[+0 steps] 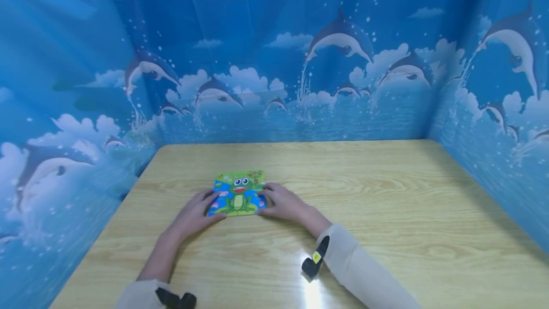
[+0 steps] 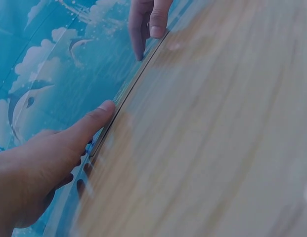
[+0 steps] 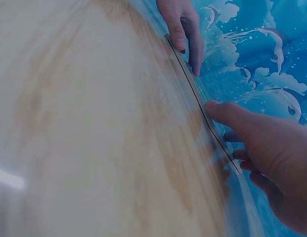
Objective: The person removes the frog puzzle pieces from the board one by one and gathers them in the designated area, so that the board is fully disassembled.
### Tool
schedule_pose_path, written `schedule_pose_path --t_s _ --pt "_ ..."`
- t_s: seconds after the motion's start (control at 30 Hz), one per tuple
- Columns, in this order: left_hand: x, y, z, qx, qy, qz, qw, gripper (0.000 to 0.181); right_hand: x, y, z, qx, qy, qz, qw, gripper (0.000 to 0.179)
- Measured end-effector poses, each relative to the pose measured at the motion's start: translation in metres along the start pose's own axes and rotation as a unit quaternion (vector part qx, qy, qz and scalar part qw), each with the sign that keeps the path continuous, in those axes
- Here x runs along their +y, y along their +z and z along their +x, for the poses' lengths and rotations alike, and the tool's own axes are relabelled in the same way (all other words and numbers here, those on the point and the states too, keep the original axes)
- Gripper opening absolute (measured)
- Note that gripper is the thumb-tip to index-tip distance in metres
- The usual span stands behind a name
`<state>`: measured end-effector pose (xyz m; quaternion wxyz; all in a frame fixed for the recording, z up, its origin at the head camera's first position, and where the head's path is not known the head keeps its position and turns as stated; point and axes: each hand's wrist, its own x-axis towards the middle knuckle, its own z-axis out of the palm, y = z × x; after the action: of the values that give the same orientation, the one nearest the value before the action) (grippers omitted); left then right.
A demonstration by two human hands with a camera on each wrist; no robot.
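Observation:
A thin, flat board with a cartoon frog picture lies on the wooden table, its face up. My left hand grips its left side, with the thumb at the near edge and fingers along the left edge. On the opposite side my right hand holds the right edge, its thumb by the near right corner. Both wrist views show the board edge-on as a thin strip, with the left hand and the right hand at its ends. The undersides of the fingers are partly hidden.
The wooden table extends around the board, mostly to the right. Blue curtains with dolphins and clouds hang behind it and on both sides. Each sleeve has a black strap-on device, such as the one on the right wrist.

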<state>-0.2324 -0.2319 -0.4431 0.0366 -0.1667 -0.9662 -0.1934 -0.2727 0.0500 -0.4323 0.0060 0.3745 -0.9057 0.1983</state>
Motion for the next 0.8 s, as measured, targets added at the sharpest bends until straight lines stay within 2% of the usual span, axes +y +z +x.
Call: schedule_pose_path --t_s 0.33,0.67,0.8 --pt "0.013 0.005 0.006 -0.006 0.020 -0.005 0.9998 0.081 0.010 -0.008 -0.012 -0.008 0.011 0.001 0.9999 0.065" --pt "0.026 0.013 0.012 -0.014 0.023 -0.002 0.9996 0.081 0.018 -0.014 -0.029 -0.001 0.020 0.015 0.9997 0.064" --pt "0.031 0.016 0.015 -0.012 0.037 -0.002 0.9992 0.079 0.022 -0.018 -0.035 -0.001 0.027 0.020 0.9994 0.064"
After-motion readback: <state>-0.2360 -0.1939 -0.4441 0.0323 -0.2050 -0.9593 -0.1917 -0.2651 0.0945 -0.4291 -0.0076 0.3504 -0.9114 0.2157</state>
